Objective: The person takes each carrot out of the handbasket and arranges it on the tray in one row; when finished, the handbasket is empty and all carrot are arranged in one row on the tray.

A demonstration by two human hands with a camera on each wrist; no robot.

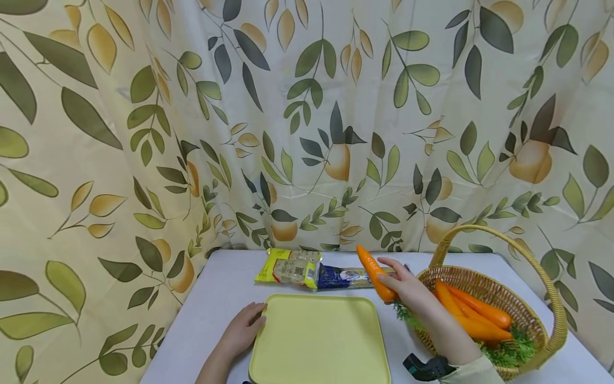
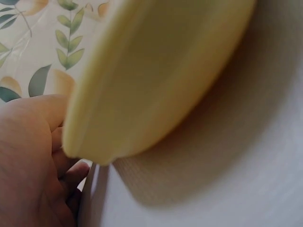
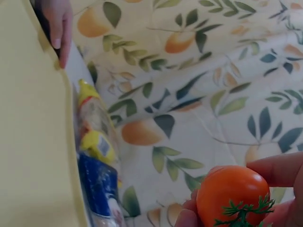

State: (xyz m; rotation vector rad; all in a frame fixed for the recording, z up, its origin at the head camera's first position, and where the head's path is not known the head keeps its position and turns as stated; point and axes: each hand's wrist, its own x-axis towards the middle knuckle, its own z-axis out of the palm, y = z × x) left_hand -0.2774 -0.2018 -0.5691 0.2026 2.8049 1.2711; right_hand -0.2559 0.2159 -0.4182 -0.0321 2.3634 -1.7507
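Observation:
My right hand (image 1: 408, 288) grips an orange carrot (image 1: 374, 272) near its thick end, its tip pointing up and left, above the table beside the basket. Green leafy tops (image 1: 408, 314) hang below it. In the right wrist view the carrot's rounded end (image 3: 232, 191) shows between fingers and thumb. My left hand (image 1: 242, 330) touches the upper left edge of a pale yellow tray (image 1: 318, 341), which lies on the table. The left wrist view shows that hand (image 2: 33, 161) against the tray's rim (image 2: 90, 109), with some fingers partly hidden.
A wicker basket (image 1: 542, 320) with a tall handle stands at the right, holding several carrots (image 1: 479, 309). Behind the tray lie a yellow packet (image 1: 290, 266) and a blue packet (image 1: 336, 277). A leaf-patterned curtain (image 1: 307, 133) hangs behind the white table (image 1: 196, 304).

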